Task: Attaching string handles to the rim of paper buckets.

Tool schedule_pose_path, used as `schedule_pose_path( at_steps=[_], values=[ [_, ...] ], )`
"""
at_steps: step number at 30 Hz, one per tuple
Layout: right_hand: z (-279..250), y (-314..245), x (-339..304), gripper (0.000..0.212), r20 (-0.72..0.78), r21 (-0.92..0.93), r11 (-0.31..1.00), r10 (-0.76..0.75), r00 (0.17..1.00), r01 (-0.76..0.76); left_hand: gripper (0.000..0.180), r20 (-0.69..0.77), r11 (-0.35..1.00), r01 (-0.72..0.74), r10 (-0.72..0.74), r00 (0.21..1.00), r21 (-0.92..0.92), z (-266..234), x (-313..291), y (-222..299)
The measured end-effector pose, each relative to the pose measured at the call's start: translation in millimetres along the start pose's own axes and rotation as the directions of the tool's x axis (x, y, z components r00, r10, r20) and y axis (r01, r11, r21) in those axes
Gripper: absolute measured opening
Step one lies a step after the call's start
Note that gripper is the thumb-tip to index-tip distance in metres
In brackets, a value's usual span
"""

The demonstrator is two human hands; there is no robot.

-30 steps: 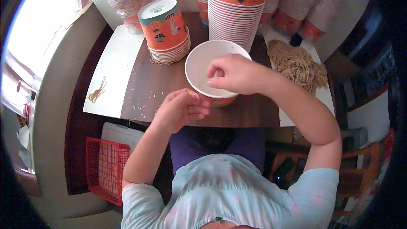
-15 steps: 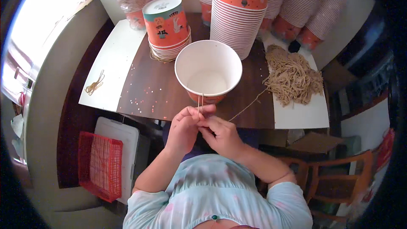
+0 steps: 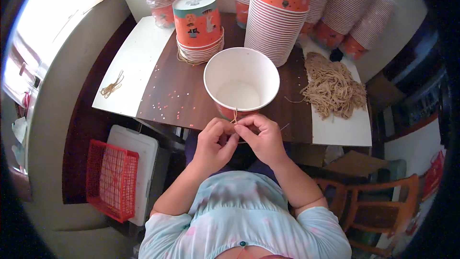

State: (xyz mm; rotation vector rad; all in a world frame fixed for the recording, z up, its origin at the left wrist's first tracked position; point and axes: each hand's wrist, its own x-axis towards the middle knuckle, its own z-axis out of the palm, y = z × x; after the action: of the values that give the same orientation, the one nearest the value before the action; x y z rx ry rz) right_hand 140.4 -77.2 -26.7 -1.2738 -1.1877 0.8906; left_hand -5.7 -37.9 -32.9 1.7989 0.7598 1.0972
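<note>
A large paper bucket (image 3: 242, 72), white inside and orange outside, stands open end up near the table's front edge. Tan cord (image 3: 235, 115) hangs over the near side of its rim and runs down to my fingers. My left hand (image 3: 215, 139) pinches the cord with thumb and fingertips. Beside it, nearly touching, my right hand (image 3: 264, 138) pinches the same cord from the other side. Its crossing strands are partly covered by my fingertips. A loose length shows below and to the right of my hands.
A short upside-down bucket stack (image 3: 196, 24) with cord around its base stands behind left. Behind right rises a tall stack (image 3: 273, 29). A tangled cord heap (image 3: 333, 86) lies right, a small cord bundle (image 3: 111, 84) left. A red basket (image 3: 112, 181) sits below the table's left side.
The strand stretched from the heap to my hands is no longer taut; a loose end lies beside the heap. My hands have drawn slightly apart, and the cord at the rim now crosses.
</note>
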Motion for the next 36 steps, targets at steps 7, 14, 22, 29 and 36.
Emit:
schedule_pose_path(
  at_steps=[7, 14, 22, 29, 36],
  values=[
    [-1, -12, 1, 0.008, 0.035, -0.155, 0.987, -0.032, 0.999, 0.037, 0.027, -0.044, 0.932, -0.237, 0.258, 0.965, 0.273, -3, 15, 1],
    [-2, -11, 5, 0.009, 0.063, -0.441, 0.851, -0.289, 0.955, 0.287, 0.031, -0.010, 0.900, -0.273, 0.293, 0.956, 0.340, -1, 18, -13],
    [0, 6, 8, 0.011, -0.041, -0.633, 0.711, -0.427, 0.903, 0.308, 0.013, -0.187, 0.976, -0.110, 0.146, 0.971, 0.186, 11, 17, -29],
    [7, 14, 11, 0.014, 0.087, -0.850, 0.373, -0.597, 0.797, 0.372, 0.011, 0.086, 0.638, 0.465, -0.531, 0.843, -0.614, 9, 12, -17],
    [8, 14, 15, 0.015, 0.080, 0.116, 0.993, 0.015, 0.997, -0.024, 0.012, 0.302, 0.304, 0.542, -0.575, 0.760, -0.783, -4, 9, -13]
  ],
)
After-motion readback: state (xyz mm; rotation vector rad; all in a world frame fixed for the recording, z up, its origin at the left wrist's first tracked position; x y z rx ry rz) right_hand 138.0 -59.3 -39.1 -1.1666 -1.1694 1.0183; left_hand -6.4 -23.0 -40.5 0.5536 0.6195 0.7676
